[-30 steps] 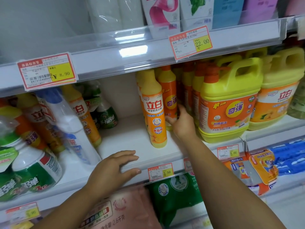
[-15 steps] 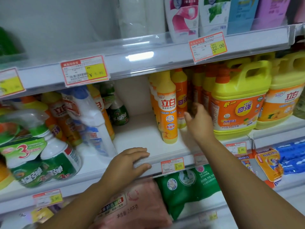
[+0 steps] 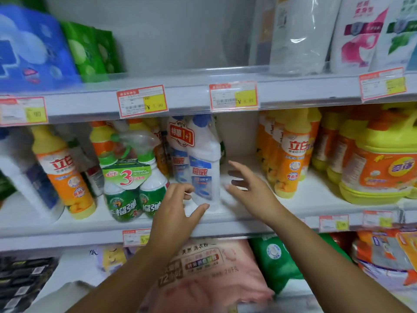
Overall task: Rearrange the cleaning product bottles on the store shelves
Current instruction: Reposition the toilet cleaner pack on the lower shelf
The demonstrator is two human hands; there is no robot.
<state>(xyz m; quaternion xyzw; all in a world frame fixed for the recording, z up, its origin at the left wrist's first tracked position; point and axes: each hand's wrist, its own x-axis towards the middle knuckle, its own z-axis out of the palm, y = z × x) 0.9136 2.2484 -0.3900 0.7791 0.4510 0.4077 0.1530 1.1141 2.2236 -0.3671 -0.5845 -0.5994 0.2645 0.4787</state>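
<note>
A white twin pack of toilet-cleaner bottles (image 3: 204, 163) with blue caps stands on the middle shelf (image 3: 248, 222). My left hand (image 3: 178, 208) is at its lower left, fingers curled apart, thumb under its base. My right hand (image 3: 246, 186) is just to its right, fingers spread toward it, not touching. Left of the pack stands a green spray-bottle bundle (image 3: 133, 184). An orange-and-yellow dish-soap bottle (image 3: 65, 175) stands further left. More orange-and-yellow bottles (image 3: 291, 154) stand to the right, beside a big yellow jug (image 3: 381, 168).
A gap of bare shelf lies between the white pack and the orange bottles. The upper shelf (image 3: 191, 100) carries price tags, blue and green packs and refill pouches (image 3: 358, 30). Below are a pink detergent bag (image 3: 207, 274) and a green bag (image 3: 275, 258).
My view has swung left. My right hand has left the orange bottles and moved left toward the white pack. My left hand has lifted off the shelf edge to the pack's base.
</note>
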